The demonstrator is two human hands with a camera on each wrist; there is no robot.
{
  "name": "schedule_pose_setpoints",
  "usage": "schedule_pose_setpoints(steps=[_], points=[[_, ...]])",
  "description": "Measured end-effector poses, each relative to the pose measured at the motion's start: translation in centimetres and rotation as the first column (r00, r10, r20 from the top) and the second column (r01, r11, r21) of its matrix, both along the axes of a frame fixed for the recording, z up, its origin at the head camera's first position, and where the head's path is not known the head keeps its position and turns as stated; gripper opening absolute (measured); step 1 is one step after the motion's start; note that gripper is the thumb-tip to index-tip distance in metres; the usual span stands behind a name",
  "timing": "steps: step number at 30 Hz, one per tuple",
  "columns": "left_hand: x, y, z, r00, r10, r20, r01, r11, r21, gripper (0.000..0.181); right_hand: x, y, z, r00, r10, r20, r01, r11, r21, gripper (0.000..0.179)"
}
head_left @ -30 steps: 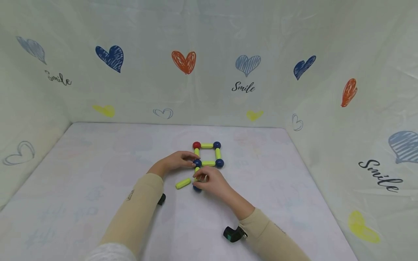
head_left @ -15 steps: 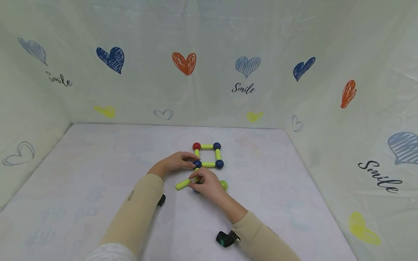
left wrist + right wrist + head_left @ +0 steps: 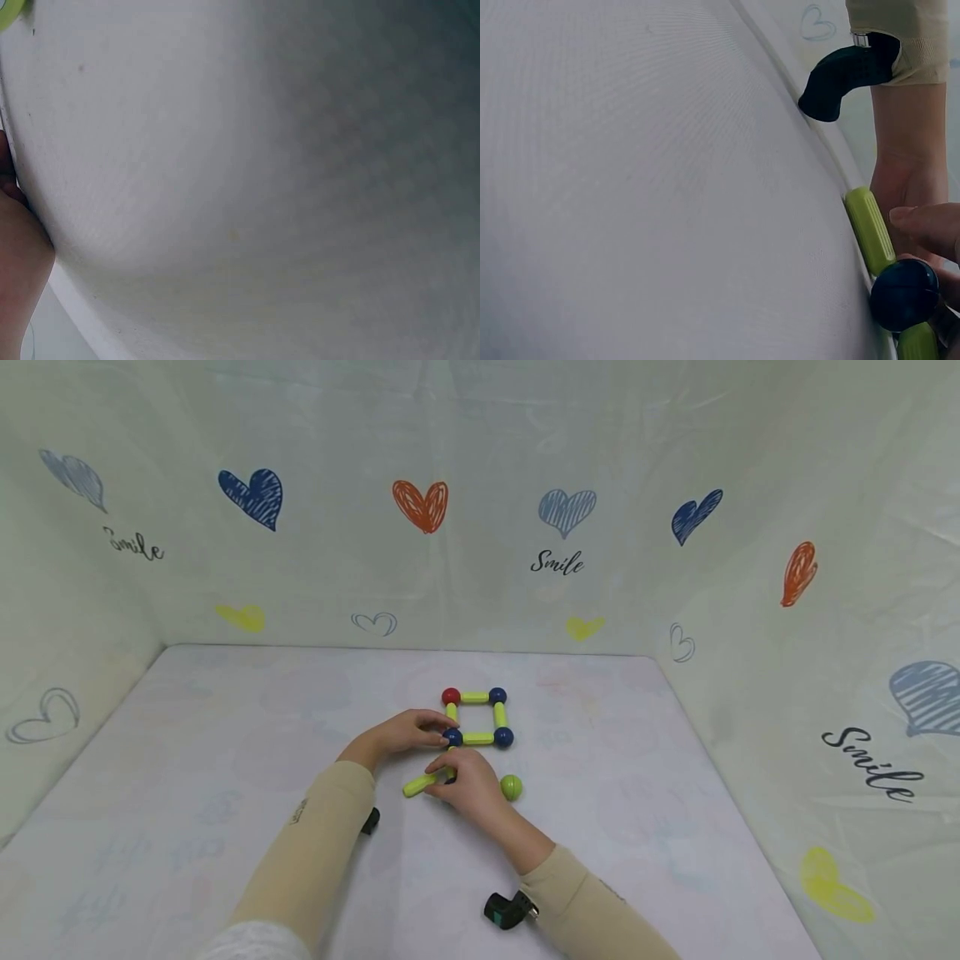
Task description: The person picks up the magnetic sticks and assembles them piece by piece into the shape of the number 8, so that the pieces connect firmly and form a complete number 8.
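Note:
In the head view, a square of yellow-green rods [image 3: 477, 738] has a red ball [image 3: 451, 697] at one corner and blue balls at the others. The left hand [image 3: 405, 730] pinches the blue ball [image 3: 452, 737] at the near left corner between thumb and fingers. From that corner a rod runs toward the person to another blue ball [image 3: 904, 295], mostly hidden by the right hand [image 3: 471, 783] in the head view. The right thumb and index finger stand apart around the right end of a loose yellow-green rod [image 3: 418, 786], still on the table.
A green ball [image 3: 512, 787] lies right of the right hand. A black camera [image 3: 506, 911] hangs at the right wrist. The white table [image 3: 225, 718] is enclosed by curtains [image 3: 480, 443] printed with hearts.
The right hand has shifted left from the near blue ball to the loose rod's end, uncovering the green ball. The left hand stays in place.

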State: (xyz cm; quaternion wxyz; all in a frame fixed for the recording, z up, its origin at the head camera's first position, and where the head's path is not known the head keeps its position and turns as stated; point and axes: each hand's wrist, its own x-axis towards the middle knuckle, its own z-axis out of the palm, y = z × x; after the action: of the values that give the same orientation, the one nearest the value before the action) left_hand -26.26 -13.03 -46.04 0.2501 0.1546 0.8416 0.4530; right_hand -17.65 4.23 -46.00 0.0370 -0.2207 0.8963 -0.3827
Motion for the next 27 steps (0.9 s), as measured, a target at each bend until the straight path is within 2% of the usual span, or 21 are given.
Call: schedule_pose_setpoints(steps=[13,20,27], points=[[-0.03,-0.16,0.08,1.0,-0.012,-0.013,0.013,1.0,0.011,0.034,0.17,-0.74,-0.37,0.995,-0.036,-0.088,0.045,0.994,0.101,0.017],[-0.02,-0.14,0.09,1.0,-0.008,-0.003,0.008,1.0,0.011,0.034,0.47,-0.76,-0.35,0.992,-0.022,-0.125,0.04,0.989,0.143,0.017],[0.15,-0.15,0.1,1.0,-0.004,0.017,0.003,1.0,0.016,0.034,0.67,-0.69,-0.26,0.995,-0.021,-0.102,0.037,0.987,0.159,0.016]])
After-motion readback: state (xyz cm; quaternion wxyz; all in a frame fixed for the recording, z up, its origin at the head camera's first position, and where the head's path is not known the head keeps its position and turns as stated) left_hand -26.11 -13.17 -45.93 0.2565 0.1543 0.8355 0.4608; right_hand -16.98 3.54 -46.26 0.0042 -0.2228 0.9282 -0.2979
